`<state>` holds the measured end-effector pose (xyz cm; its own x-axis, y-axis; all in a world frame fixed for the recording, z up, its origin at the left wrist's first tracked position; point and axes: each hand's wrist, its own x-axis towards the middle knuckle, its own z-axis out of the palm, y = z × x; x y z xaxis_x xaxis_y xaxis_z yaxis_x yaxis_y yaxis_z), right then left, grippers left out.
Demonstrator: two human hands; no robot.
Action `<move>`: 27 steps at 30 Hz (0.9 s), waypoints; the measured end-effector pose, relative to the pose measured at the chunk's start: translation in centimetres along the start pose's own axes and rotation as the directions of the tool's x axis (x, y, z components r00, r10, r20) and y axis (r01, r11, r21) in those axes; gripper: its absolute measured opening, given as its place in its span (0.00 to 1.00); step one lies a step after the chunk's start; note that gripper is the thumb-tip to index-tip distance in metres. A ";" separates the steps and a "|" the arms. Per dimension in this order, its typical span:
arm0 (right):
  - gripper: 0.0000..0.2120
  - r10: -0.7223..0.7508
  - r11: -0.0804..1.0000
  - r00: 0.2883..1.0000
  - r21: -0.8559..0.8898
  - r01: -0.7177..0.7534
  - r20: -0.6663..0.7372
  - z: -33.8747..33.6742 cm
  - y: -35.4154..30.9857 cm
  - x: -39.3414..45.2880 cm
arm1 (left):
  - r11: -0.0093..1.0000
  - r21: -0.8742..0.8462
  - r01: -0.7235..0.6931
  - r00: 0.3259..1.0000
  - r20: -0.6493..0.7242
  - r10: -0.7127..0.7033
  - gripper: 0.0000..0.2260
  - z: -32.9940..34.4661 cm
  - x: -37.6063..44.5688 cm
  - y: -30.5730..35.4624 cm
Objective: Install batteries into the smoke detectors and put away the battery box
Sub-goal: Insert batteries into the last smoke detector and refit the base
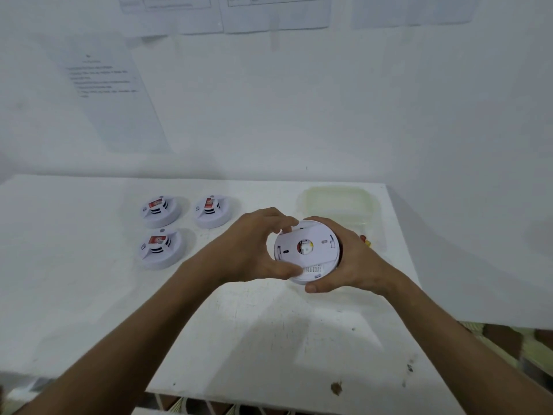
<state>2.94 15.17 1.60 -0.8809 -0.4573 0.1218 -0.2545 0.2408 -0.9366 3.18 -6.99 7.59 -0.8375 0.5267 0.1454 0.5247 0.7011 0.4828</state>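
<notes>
— What do we have in our hands?

— We hold a white smoke detector (306,252) above the white table (89,295), back side turned up toward us. Our left hand (254,247) curls around its left edge, thumb on the near rim and fingers over the far rim. Our right hand (344,262) cups it from the right, thumb under the near edge.

— Can we see inside it?

— Only through the round hole in the back plate, where something red and yellow shows. We cannot tell what it is.

— And the others?

— Three more smoke detectors (161,211) sit on the table to our left, faces up, each with a red label, near one another but apart.

— Where is the battery box?

— A clear plastic container (338,205) rests at the table's far right, just behind our right hand. Small red and yellow bits (365,240) peek out beside that hand.
</notes>
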 end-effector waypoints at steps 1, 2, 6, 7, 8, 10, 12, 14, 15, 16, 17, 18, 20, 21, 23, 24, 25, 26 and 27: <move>0.44 0.001 1.000 1.000 -0.001 -0.001 0.000 0.0 0.0 0.0 | 1.000 0.008 0.002 1.000 0.008 -0.003 0.30 0.0 0.1 0.0; 0.43 -0.001 1.000 1.000 -0.002 0.001 0.000 -0.1 -0.1 0.0 | 1.000 0.015 0.004 1.000 0.015 -0.004 0.30 0.0 0.2 0.0; 0.43 -0.010 1.000 1.000 0.003 0.010 -0.008 -0.2 -0.2 -0.1 | 0.999 0.037 0.018 0.999 0.036 -0.019 0.30 0.0 0.4 0.0; 0.44 -0.010 1.000 1.000 0.001 0.010 -0.010 -0.2 -0.2 -0.1 | 0.999 0.037 0.028 0.999 0.041 -0.029 0.30 0.0 0.5 0.0; 0.44 -0.011 1.000 1.000 -0.005 0.011 -0.011 -0.2 -0.2 -0.2 | 0.999 0.033 0.043 0.998 0.050 -0.045 0.31 -0.1 0.6 -0.1; 0.43 -0.010 1.000 1.000 -0.015 0.010 -0.019 -0.1 -0.1 -0.2 | 0.997 0.014 0.071 0.995 0.075 -0.071 0.31 -0.2 0.8 -0.2; 0.43 -0.009 1.000 1.000 -0.003 0.009 -0.027 -0.1 -0.1 -0.2 | 0.994 -0.030 0.103 0.989 0.109 -0.099 0.33 -0.1 0.9 -0.4; 0.42 -0.014 1.000 1.000 0.008 0.014 -0.027 -0.2 0.0 -0.3 | 0.984 -0.097 0.150 0.981 0.136 -0.136 0.34 0.0 0.8 -0.5; 0.42 -0.015 1.000 1.000 0.010 0.015 -0.024 -0.2 0.0 -0.3 | 0.979 -0.118 0.164 0.979 0.143 -0.146 0.34 0.1 0.8 -0.6; 0.42 -0.014 1.000 1.000 0.011 0.014 -0.019 -0.2 0.0 -0.3 | 0.978 -0.125 0.169 0.977 0.150 -0.149 0.33 0.2 0.7 -0.7; 0.42 -0.010 1.000 1.000 0.011 0.010 -0.015 -0.2 0.0 -0.3 | 0.978 -0.126 0.165 0.977 0.153 -0.145 0.33 0.3 0.7 -0.7; 0.42 -0.005 1.000 1.000 0.011 0.005 -0.013 -0.2 0.0 -0.2 | 0.980 -0.127 0.154 0.979 0.153 -0.134 0.33 0.3 0.7 -0.8; 0.43 -0.002 1.000 1.000 0.015 0.002 -0.008 -0.2 0.1 -0.2 | 0.983 -0.130 0.129 0.983 0.145 -0.110 0.32 0.4 0.6 -1.1; 0.43 -0.002 1.000 1.000 0.019 0.003 -0.005 -0.2 0.0 -0.1 | 0.983 -0.139 0.123 0.985 0.138 -0.104 0.32 0.4 0.6 -1.2; 0.43 -0.005 0.999 1.000 0.032 0.005 0.005 -0.2 -0.2 -0.1 | 0.980 -0.162 0.116 0.987 0.126 -0.096 0.30 0.3 0.5 -1.5; 0.43 -0.009 0.999 1.000 0.035 0.008 0.015 -0.3 -0.4 -0.1 | 0.981 -0.162 0.104 0.989 0.122 -0.084 0.30 0.3 0.4 -1.5; 0.42 -0.014 0.999 1.000 0.034 0.014 0.026 -0.3 -0.6 -0.1 | 0.984 -0.154 0.087 0.991 0.118 -0.069 0.31 0.3 0.3 -1.6; 0.42 -0.019 0.999 0.999 0.033 0.018 0.040 -0.3 -0.7 -0.1 | 0.986 -0.149 0.072 0.992 0.112 -0.055 0.31 0.3 0.2 -1.7; 0.42 -0.021 0.999 0.998 0.034 0.019 0.054 -0.3 -0.8 0.0 | 0.986 -0.152 0.064 0.993 0.107 -0.048 0.32 0.3 0.1 -1.7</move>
<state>3.04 15.29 2.48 -0.8525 -0.5079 0.1238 -0.2578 0.2025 -0.9447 2.24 -7.99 6.56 -0.8404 0.5412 0.0288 0.4411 0.6521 0.6166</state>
